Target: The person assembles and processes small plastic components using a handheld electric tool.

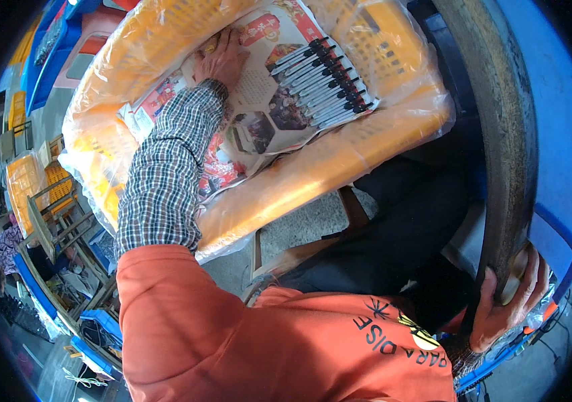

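A yellow plastic basket (279,201), lined with clear plastic film, stands before me. Printed paper sheets (252,87) cover its inside. My left hand (222,60) lies on the paper toward the far left, its fingers stretched out; small yellow patches show near the fingers. To its right, a neat row of slender white pen-like pieces with black ends (326,84) rests on the paper. At the lower right, my right hand (514,301) is closed around a pale rounded thing beside the end of a dark, worn curved edge (510,127); its kind is unclear.
Blue surfaces (567,120) lie beyond the dark edge at right. On the left are wooden frames (51,221), another film-wrapped yellow basket (28,187), blue bins (48,60) and a person in a patterned purple top (8,248). My dark-trousered leg (393,228) sits below the basket.
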Available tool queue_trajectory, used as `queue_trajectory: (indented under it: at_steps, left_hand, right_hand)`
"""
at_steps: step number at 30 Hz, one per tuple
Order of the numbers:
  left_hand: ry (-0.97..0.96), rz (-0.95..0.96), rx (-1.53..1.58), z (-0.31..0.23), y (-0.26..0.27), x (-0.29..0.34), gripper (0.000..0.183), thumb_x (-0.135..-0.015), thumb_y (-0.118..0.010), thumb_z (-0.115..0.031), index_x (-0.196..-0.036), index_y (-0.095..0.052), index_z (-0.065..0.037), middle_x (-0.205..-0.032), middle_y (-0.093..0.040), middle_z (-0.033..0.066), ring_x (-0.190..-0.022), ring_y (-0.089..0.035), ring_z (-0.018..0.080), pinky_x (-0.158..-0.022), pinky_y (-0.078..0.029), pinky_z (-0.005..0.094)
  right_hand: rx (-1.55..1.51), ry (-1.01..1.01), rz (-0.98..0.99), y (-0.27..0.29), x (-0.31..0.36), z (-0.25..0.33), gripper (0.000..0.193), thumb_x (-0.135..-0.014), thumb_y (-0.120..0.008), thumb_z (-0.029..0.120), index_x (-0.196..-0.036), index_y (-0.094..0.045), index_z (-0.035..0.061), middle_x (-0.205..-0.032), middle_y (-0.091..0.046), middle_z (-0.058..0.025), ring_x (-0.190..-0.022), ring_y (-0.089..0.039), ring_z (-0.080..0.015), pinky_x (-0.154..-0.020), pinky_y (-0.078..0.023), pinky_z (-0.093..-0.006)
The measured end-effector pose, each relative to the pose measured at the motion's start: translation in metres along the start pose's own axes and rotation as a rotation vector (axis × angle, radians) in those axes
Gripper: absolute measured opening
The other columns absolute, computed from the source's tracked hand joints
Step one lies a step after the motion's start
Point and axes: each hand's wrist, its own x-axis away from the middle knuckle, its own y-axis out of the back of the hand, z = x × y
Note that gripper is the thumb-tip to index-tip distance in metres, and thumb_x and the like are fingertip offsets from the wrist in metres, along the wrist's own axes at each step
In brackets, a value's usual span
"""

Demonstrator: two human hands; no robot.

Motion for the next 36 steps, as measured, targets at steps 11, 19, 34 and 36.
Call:
queue_trajectory:
  at_steps: [11,19,34,36]
  left_hand:
    - [-0.103,-0.151,0.138,-0.011,-0.012,-0.010,0.056,-0.088,-0.046,-0.035,-0.136,-0.026,-0.015,-0.142,-0.027,0.0087,-0.128,-0.030,0.0288,-0.100,-0.022,0.0561]
    - [-0.055,-0.054,0.042,-0.019,-0.011,-0.018,0.061,-0.088,-0.043,-0.040,-0.139,-0.021,-0.016,-0.144,-0.022,0.0062,-0.132,-0.022,0.0240,-0.106,-0.015,0.0511]
    - [-0.253,-0.078,0.339,-0.059,0.034,0.036,0.060,-0.082,-0.057,-0.032,-0.132,-0.034,-0.008,-0.139,-0.028,0.0178,-0.128,-0.029,0.0300,-0.100,-0.026,0.0547]
    - [-0.292,0.000,0.433,-0.066,0.036,0.049,0.061,-0.082,-0.056,-0.032,-0.133,-0.032,-0.008,-0.142,-0.023,0.0140,-0.129,-0.026,0.0310,-0.103,-0.022,0.0518]
  right_hand:
    - [0.010,0.014,-0.003,0.001,-0.002,0.000,0.067,-0.062,-0.074,0.016,-0.122,-0.048,0.0029,-0.118,-0.045,-0.0196,-0.109,-0.044,-0.0376,-0.090,-0.038,-0.0455]
    - [0.026,-0.007,0.015,0.001,0.001,0.002,0.065,-0.065,-0.072,0.018,-0.124,-0.047,0.0034,-0.119,-0.043,-0.0201,-0.110,-0.043,-0.0373,-0.091,-0.037,-0.0462]
    - [0.031,-0.001,0.011,0.001,-0.001,0.004,0.063,-0.068,-0.070,0.018,-0.124,-0.046,0.0029,-0.118,-0.043,-0.0203,-0.109,-0.044,-0.0364,-0.089,-0.038,-0.0456]
    - [0.048,0.001,0.012,0.001,-0.001,0.004,0.062,-0.068,-0.070,0.019,-0.123,-0.047,0.0029,-0.119,-0.043,-0.0200,-0.109,-0.043,-0.0364,-0.090,-0.037,-0.0460]
